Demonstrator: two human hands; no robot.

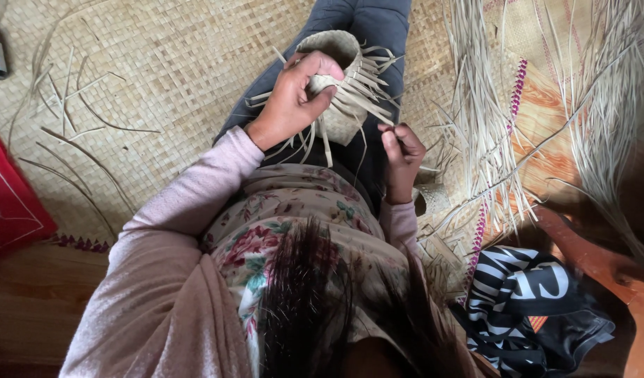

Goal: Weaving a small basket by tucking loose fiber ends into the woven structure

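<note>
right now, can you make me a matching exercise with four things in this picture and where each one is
Things:
1. left hand
2. right hand
3. red bag
4. striped cloth

Places:
A. at the left edge, on the mat
B. gripping the side of the basket
C. lower right, by the wooden piece
D. below the basket, pinching a loose strip

Pairs: 1-B, 2-D, 3-A, 4-C
</note>
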